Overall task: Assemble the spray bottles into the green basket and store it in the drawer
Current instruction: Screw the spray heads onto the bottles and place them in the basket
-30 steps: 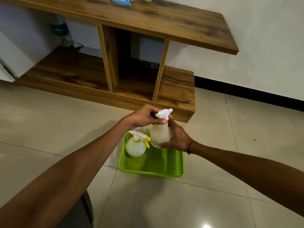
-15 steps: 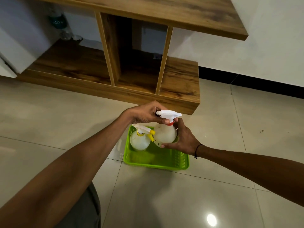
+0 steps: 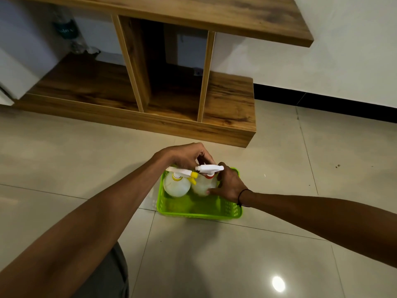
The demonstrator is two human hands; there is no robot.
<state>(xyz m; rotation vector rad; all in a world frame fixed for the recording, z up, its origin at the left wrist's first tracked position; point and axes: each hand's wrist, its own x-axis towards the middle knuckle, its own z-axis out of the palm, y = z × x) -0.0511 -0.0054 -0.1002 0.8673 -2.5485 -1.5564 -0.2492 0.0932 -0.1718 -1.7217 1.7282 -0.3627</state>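
Observation:
A green plastic basket sits on the tiled floor in front of me. In its far left corner stands a round translucent spray bottle with a yellow collar and nozzle. Beside it on the right is a second round bottle with a red collar and white trigger head, low in the basket. My left hand pinches the white trigger head from above. My right hand wraps the right side of this bottle's body.
A low wooden shelf unit with open compartments stands just beyond the basket, its long top board overhanging. A dark bottle stands at the back left of the shelf. White wall and black skirting lie to the right.
Both hands have lowered the red-collared bottle from above the basket down into it, next to the yellow-nozzled bottle. Its trigger head has turned from tilted to level.

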